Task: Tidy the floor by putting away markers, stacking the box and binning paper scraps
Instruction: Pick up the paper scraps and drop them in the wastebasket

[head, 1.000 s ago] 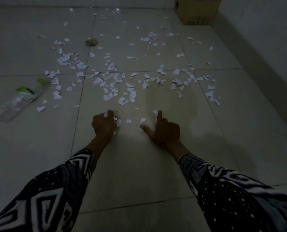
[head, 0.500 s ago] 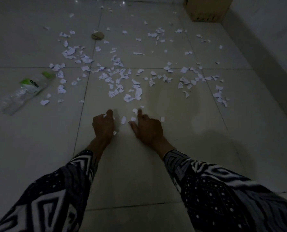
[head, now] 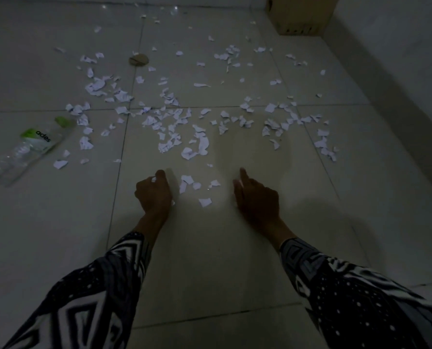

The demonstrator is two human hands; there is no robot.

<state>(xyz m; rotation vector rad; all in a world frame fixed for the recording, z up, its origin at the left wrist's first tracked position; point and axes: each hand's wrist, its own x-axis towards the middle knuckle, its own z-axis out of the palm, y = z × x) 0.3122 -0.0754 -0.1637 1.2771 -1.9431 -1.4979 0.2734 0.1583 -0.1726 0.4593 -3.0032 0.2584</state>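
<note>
- Head view showed me both hands low on the tiled floor (head: 210, 248), patterned sleeves (head: 361, 298) running back toward the camera.
- My left hand (head: 153, 195) was curled into a fist, and white bits showed at its thumb and under its heel, so I took it to be clamped on paper scraps (head: 174, 132).
- My right hand (head: 256, 197) lay with its forefinger stretched forward and the other fingers tucked; a pale fleck showed at its thumb, but I could not tell whether it held anything.
- Between the two hands lay a few loose scraps, the nearest one (head: 205, 202) just beside the right hand's thumb side.
- Beyond both hands the main scatter of scraps spread wide across the floor.
- Well to the left of the left hand lay a clear plastic bottle (head: 26, 152) on its side, with a green label.
- Far ahead of the right hand stood a cardboard box (head: 300, 16) by the wall (head: 398, 59).
- Far ahead of the left hand lay a small brown disc (head: 139, 60).
</note>
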